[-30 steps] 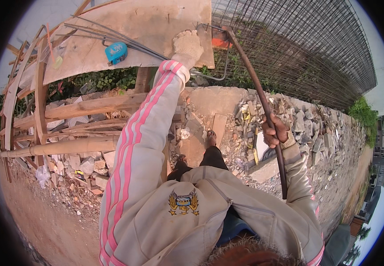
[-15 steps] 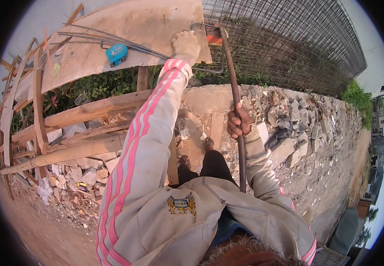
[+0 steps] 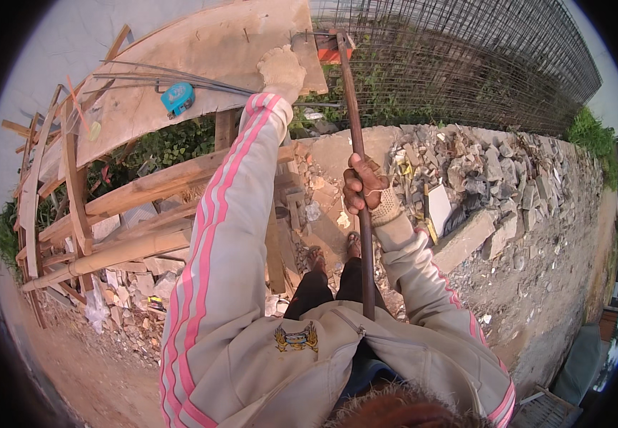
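Observation:
My left hand (image 3: pixel 282 71), in a pale knitted work glove, is closed over thin steel rods (image 3: pixel 217 83) at the right end of a wooden board (image 3: pixel 216 43); the glove hides its grip. Bare fingers of my right hand (image 3: pixel 363 187) wrap around a long brown bar (image 3: pixel 354 118), a knitted cuff showing at the wrist. The bar runs from my waist up to the board's right edge. Its far end meets a rod by a red-orange piece (image 3: pixel 335 55); how they engage is unclear. A blue tape measure (image 3: pixel 177 100) lies left of my left hand.
Nails (image 3: pixel 246 36) stick up from the board. Wooden rails (image 3: pixel 134 187) frame the left side. Broken concrete (image 3: pixel 498 171) heaps up at the right, below stacked wire mesh (image 3: pixel 458 57). More rubble (image 3: pixel 127 289) lies at lower left. My feet (image 3: pixel 352 245) stand among debris.
My right hand and the brown bar have shifted slightly left. My left hand stays on the rods at the board's end. The whole view has shifted a little.

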